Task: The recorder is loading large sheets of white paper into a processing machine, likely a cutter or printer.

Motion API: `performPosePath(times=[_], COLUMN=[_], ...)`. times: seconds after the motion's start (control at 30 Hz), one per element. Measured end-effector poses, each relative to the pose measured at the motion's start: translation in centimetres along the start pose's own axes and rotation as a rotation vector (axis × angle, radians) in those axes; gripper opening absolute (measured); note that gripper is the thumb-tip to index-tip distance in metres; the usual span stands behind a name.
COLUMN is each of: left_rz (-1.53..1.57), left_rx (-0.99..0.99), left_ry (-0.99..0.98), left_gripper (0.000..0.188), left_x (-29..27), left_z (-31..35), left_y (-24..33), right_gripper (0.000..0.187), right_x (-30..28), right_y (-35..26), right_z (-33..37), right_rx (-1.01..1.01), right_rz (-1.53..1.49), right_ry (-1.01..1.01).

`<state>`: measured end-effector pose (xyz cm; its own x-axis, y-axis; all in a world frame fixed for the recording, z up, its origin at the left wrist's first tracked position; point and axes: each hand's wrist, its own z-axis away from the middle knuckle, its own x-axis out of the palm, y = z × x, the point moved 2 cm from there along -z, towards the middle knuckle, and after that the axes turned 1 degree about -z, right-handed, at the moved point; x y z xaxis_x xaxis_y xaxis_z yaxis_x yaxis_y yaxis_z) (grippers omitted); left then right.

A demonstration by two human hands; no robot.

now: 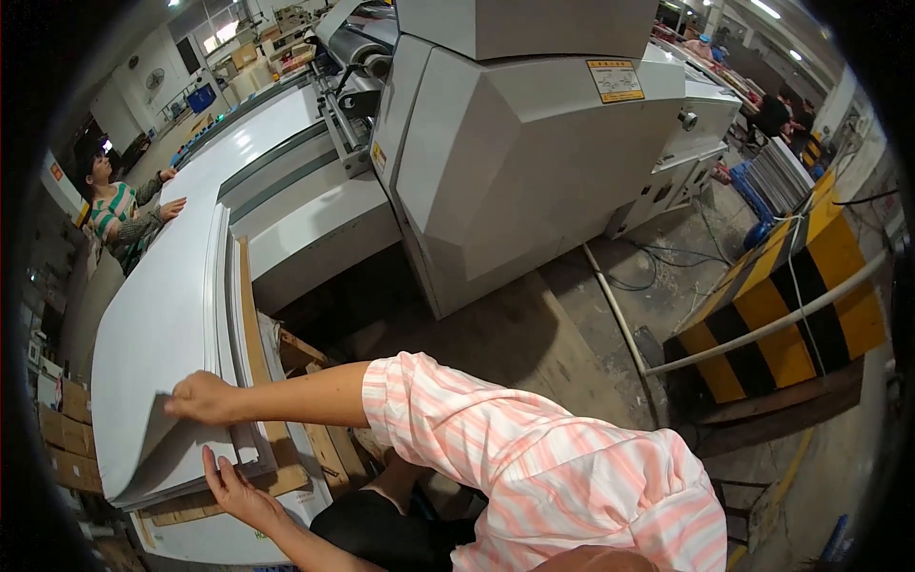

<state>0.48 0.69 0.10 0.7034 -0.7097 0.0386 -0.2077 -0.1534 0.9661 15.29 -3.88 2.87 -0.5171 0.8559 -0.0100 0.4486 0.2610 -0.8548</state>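
A tall stack of large white sheets point(162, 315) lies on a wooden pallet point(286, 480) at the left. My right hand point(205, 398) is closed on the edge of the top sheet, near the stack's close corner. That corner is lifted and curled, showing a greyish underside point(152, 429). Just below it, my left hand point(238, 491) is held with fingers apart beside the stack's edge, holding nothing. Whether its fingertips touch the sheets I cannot tell. At the far side a co-worker point(119, 210) in a striped top rests both hands on the sheets' far edge.
A large grey-white machine point(534, 143) rises beyond my right arm, with metal rollers point(367, 71) at its left end. A yellow-and-black striped block point(782, 305) and a pale pipe point(620, 310) are at the right. Brown cartons point(71, 434) stand at the far left.
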Motion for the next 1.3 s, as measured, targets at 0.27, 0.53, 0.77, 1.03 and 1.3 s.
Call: performPosePath(times=[0.27, 0.53, 0.77, 1.03, 1.3], left_rz=[0.371, 0.39, 0.431, 0.37, 0.456], left_rx=[-0.013, -0.106, -0.11, -0.124, -0.054], left_ry=[0.13, 0.061, 0.016, 0.057, -0.011], left_gripper=[0.049, 0.051, 0.035, 0.039, 0.038], left_x=[-1.4, -4.8, -3.5, -4.8, -4.0], left_z=[-1.3, -3.5, -3.4, -4.6, -4.0], left_y=[-2.2, -3.8, -4.6, -4.2, -4.1], right_gripper=[0.014, 0.027, 0.015, 0.025, 0.029], right_x=[-1.0, -0.1, -0.8, 0.3, 0.4], right_y=[-2.2, -4.5, -3.4, -3.9, -3.1], right_z=[0.1, 2.3, 2.8, 3.3, 2.8], right_rx=[-0.597, -0.967, -0.997, -0.916, -0.96], right_rz=[0.151, 0.629, 0.8, 0.626, 0.681], right_ry=[-0.034, -0.161, -0.168, -0.197, -0.053])
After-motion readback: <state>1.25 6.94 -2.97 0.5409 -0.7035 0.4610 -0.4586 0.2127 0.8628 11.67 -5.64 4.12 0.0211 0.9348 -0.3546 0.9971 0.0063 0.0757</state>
